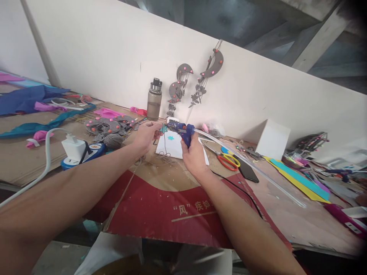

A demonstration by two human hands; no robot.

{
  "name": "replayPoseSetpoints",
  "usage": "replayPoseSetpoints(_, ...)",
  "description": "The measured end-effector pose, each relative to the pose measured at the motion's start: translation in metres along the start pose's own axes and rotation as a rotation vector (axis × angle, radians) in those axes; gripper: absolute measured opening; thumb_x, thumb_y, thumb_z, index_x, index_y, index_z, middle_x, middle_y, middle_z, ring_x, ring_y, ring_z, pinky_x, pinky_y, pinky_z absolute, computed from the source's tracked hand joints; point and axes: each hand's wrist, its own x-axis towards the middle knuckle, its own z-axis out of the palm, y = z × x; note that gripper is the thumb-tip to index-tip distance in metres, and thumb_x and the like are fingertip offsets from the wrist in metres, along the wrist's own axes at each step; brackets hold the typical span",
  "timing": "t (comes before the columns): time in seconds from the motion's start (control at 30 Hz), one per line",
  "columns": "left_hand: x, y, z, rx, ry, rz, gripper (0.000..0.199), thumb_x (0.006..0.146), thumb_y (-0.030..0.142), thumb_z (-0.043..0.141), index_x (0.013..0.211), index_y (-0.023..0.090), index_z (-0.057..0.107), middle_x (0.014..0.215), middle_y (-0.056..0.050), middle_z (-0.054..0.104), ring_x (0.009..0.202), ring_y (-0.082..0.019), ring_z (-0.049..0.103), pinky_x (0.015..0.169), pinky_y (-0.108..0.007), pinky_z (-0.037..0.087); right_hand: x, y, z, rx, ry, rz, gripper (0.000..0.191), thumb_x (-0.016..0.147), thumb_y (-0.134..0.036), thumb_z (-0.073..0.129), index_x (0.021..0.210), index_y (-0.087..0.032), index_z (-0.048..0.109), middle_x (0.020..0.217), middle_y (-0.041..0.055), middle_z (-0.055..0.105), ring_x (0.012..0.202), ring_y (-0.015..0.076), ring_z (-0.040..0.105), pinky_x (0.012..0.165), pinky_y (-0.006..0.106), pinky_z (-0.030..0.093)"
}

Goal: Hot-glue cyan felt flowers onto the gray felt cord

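Observation:
My right hand (195, 154) is closed round the handle of a blue hot glue gun (186, 131), from whose back a long clear glue stick (252, 164) sticks out. Pinched in the fingers of my left hand (147, 135) is a small teal cutout (163, 128), right by the gun's nozzle. Grey yarn (165, 147) hangs down from around that cutout to the table. Below the gun lies a white sheet (166, 150) with another teal flower-shaped cutout (171, 138) on it.
A water bottle (154, 100) stands by the white partition. Red-and-yellow-handled scissors (228, 162) and a black phone (247, 171) lie to the right. Grey felt pieces with pink dots (106, 126) and a white plug adapter (73, 148) are on the left; moon-shaped hangings (213, 67) hang behind.

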Motion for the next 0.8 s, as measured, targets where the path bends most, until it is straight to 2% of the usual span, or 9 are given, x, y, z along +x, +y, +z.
replayPoseSetpoints(0.17,-0.0001,0.0001,0.0009,0.002,0.001,-0.007,0.021,0.059,0.025,0.071,0.069,0.014,0.056,0.064,0.0,0.059,0.052,-0.009,0.055,0.047,-0.019,0.037,0.0,-0.0002,0.0003,-0.005,0.001,0.0,0.029,0.086,-0.024,0.042,0.114,-0.017,0.046,0.109,0.0143,0.061,0.103,0.0281,0.057,0.088,0.042,0.044)
replayPoseSetpoints(0.37,0.0007,-0.0023,0.0006,0.005,-0.011,-0.003,0.019,0.061,0.026,0.07,0.068,0.014,0.056,0.064,0.0,0.058,0.051,-0.008,0.054,0.047,-0.019,0.037,0.0002,-0.0014,0.0003,-0.039,-0.008,0.025,0.032,0.085,-0.025,0.043,0.117,-0.017,0.044,0.107,0.0149,0.061,0.096,0.0292,0.059,0.083,0.044,0.045)
replayPoseSetpoints(0.8,-0.0009,0.0036,0.0018,-0.011,0.011,-0.007,0.019,0.059,0.023,0.07,0.069,0.013,0.058,0.065,0.0,0.059,0.051,-0.008,0.056,0.047,-0.019,0.038,-0.0005,0.0,0.0008,-0.037,-0.007,0.013,0.034,0.086,-0.026,0.043,0.119,-0.017,0.043,0.109,0.0142,0.061,0.097,0.0284,0.059,0.084,0.042,0.045)
